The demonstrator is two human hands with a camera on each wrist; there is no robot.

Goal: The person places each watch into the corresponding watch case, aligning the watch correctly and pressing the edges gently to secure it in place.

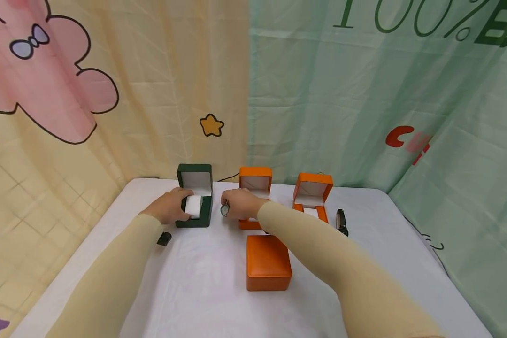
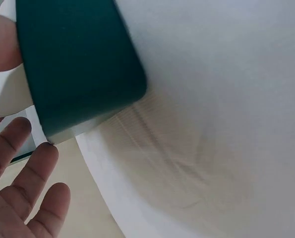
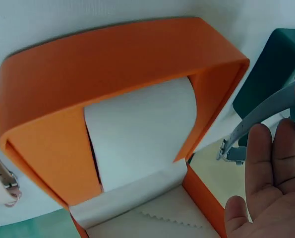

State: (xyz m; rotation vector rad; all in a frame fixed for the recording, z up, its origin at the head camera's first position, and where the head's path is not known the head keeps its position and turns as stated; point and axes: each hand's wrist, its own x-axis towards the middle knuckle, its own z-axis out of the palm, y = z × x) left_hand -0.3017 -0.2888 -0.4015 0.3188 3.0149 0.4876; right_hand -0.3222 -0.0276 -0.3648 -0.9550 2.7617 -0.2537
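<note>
My left hand (image 1: 169, 206) is at the open green watch box (image 1: 199, 223). Thumb and index finger pinch its white cushion (image 1: 193, 206); in the left wrist view the other fingers are spread beside the green wall. Just right of that box, my right hand (image 1: 242, 204) holds a watch (image 1: 225, 209) with a grey-blue strap (image 3: 268, 111), its buckle end hanging free. Under the right wrist stands an open orange box (image 1: 255, 172), partly hidden by the hand. The right wrist view shows an open orange box (image 3: 112, 59) with a white cushion (image 3: 142, 129) inside.
Another open orange box (image 1: 312, 188) stands farther right, with a dark watch (image 1: 341, 223) beside it. A shut orange box (image 1: 268, 263) sits nearer the front. Close to the left wrist is a small black object (image 1: 164, 239). Curtains hang behind the white table (image 1: 203, 291).
</note>
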